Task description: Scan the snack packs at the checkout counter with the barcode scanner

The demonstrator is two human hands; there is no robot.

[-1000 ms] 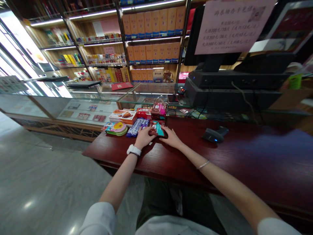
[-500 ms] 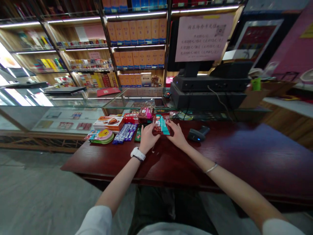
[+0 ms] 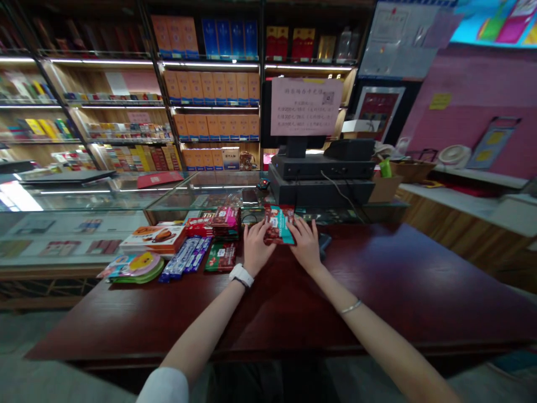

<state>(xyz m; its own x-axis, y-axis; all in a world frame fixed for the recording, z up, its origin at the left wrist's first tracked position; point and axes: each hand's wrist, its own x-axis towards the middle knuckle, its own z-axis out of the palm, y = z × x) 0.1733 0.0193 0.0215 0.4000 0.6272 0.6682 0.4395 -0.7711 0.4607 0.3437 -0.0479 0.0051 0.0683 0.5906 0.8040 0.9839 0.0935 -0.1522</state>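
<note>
Between my hands is a brown and teal snack packet (image 3: 280, 225), held just above the dark red desk (image 3: 268, 302). My left hand (image 3: 257, 246) grips its left edge, and my right hand (image 3: 305, 242) grips the right edge. Left of my left hand lies a green and brown packet (image 3: 221, 257). Behind that is a stack of pink and brown packets (image 3: 226, 218). Farther left are blue wrapped bars (image 3: 187, 258), an orange and white box (image 3: 153, 239) and a packet with a yellow figure (image 3: 136, 266). A barcode scanner (image 3: 324, 244) sits partly hidden behind my right hand.
Behind the desk stands a glass display counter (image 3: 168, 204). A monitor with a paper sign (image 3: 302, 107) rises above a black cash drawer (image 3: 323, 187). Shelves of orange boxes (image 3: 213, 87) line the wall. A phone (image 3: 250, 196) lies on the glass.
The view has tilted up and turned right. Both hands still hold the teal packet, now farther from the pile, and the green packet shows more fully. The scanner is now mostly covered by my right hand.
</note>
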